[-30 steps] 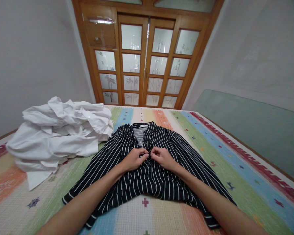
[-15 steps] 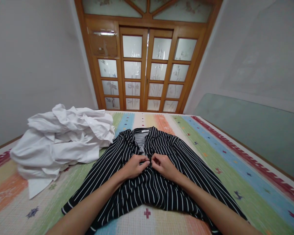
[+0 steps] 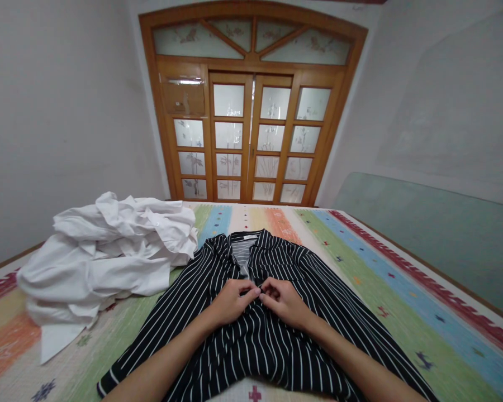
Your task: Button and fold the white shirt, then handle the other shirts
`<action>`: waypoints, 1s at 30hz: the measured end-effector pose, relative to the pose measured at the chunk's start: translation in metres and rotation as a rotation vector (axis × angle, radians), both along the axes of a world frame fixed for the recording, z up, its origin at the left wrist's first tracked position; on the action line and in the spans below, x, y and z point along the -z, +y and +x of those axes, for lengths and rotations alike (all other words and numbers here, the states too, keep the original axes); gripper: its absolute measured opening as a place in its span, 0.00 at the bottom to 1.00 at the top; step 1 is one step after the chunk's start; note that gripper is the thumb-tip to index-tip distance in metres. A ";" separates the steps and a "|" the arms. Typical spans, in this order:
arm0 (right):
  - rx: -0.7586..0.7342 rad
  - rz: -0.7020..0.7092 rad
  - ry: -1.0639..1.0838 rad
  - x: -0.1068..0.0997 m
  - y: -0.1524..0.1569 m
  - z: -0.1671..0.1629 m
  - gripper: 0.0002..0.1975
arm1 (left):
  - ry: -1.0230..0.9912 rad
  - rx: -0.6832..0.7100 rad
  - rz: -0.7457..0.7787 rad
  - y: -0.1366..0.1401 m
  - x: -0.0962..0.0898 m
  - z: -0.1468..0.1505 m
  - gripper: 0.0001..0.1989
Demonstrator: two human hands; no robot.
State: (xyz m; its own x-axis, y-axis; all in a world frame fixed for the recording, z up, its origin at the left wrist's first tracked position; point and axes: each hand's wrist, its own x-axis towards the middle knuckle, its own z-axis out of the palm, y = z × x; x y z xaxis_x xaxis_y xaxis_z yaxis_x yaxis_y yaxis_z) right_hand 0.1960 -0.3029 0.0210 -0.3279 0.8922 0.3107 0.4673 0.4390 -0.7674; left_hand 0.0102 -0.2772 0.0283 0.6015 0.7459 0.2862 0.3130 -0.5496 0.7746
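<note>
A black shirt with white stripes [image 3: 272, 346] lies spread face up in front of me, its collar at the far end and its sleeves angled out to both sides. The neck opening shows the paler inside of the cloth. My left hand [image 3: 233, 300] pinches the shirt's front edge at mid-chest. Close against it, my right hand [image 3: 285, 301] pinches the same front edge from the other side, fingertips nearly meeting. Whatever button or buttonhole lies between the fingertips is too small and covered to make out.
A crumpled heap of white cloth [image 3: 109, 251] lies left of the shirt. Beneath everything is a colourful striped bedspread [image 3: 327, 245]. A pale green board [image 3: 423, 229] runs along the right edge. Wooden doors with glass panes [image 3: 251, 134] stand beyond the far end.
The view has tilted up, so everything sits lower in the picture. Both hands stay at the shirt's front edge, with the fingertips slightly closer together.
</note>
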 end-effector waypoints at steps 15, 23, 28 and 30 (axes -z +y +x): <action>-0.036 -0.024 -0.022 0.002 0.001 0.001 0.02 | 0.044 0.001 0.008 -0.002 -0.001 0.000 0.17; -0.066 -0.069 0.045 0.001 0.000 0.001 0.01 | 0.030 0.001 0.011 0.000 -0.002 0.000 0.17; -0.011 -0.047 0.089 0.001 0.001 -0.002 0.01 | -0.005 -0.009 -0.035 0.000 -0.001 0.001 0.16; 0.074 -0.006 0.106 0.003 0.004 -0.001 0.01 | -0.027 -0.024 -0.058 0.000 0.000 0.001 0.16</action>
